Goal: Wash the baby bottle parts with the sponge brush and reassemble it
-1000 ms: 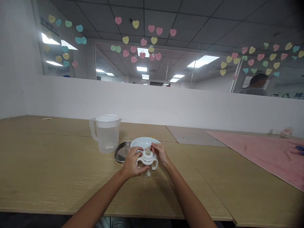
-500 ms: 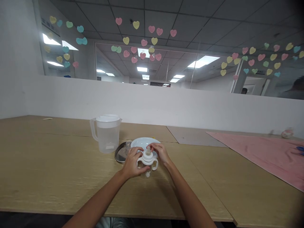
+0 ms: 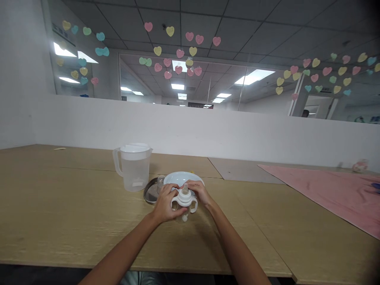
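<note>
Twin-handled baby bottle (image 3: 184,201) in front of white plate (image 3: 181,177): left hand (image 3: 166,204) and right hand (image 3: 201,191) grips narrow on collar. Likely light, stiff, slick plastic; hold by handles.

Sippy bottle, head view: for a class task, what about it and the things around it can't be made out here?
- Two-handled bottle: the collar's grip is hidden by the left hand and right hand.
- White plate: its middle is hidden by the hands and the low angle.
- Blue item on the pink cloth: cut off by the right edge.
- Small far item: too small and blurred.
</note>
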`<act>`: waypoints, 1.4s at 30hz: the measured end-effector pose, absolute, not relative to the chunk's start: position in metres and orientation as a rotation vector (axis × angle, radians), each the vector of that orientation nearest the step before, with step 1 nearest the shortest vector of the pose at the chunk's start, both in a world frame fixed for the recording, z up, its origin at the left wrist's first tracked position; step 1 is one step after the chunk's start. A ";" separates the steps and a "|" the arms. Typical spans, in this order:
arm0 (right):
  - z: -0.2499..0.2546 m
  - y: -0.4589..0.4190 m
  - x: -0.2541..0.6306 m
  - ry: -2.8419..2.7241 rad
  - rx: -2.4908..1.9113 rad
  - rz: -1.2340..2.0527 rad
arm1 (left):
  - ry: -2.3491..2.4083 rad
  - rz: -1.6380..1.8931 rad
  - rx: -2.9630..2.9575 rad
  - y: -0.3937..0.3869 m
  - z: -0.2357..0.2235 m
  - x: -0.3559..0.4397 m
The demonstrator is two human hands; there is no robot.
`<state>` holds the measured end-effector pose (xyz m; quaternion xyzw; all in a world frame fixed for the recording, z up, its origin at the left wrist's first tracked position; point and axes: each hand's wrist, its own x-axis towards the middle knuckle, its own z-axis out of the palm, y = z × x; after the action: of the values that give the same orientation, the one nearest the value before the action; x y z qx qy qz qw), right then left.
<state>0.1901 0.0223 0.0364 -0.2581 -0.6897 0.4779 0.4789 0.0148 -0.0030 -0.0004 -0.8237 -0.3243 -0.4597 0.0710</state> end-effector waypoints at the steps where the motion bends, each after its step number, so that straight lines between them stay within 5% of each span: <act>1: 0.038 0.022 0.192 -1.713 -0.591 1.196 | -0.976 -1.380 -2.477 -0.003 -0.001 0.015; 11: 0.040 0.022 0.198 -1.842 -0.432 1.415 | -0.976 -1.380 -2.496 -0.003 -0.001 0.014; 35: 0.039 0.016 0.195 -2.006 -0.787 0.785 | -0.965 -1.469 -2.456 -0.007 0.001 0.018; 42: 0.039 0.017 0.196 -2.013 -0.722 0.828 | -0.982 -1.415 -2.454 -0.003 -0.002 0.014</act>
<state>0.1961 0.0169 0.0391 -0.2868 -0.7999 0.3289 0.4119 0.0139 -0.0026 -0.0015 -0.8165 -0.3266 -0.4707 0.0719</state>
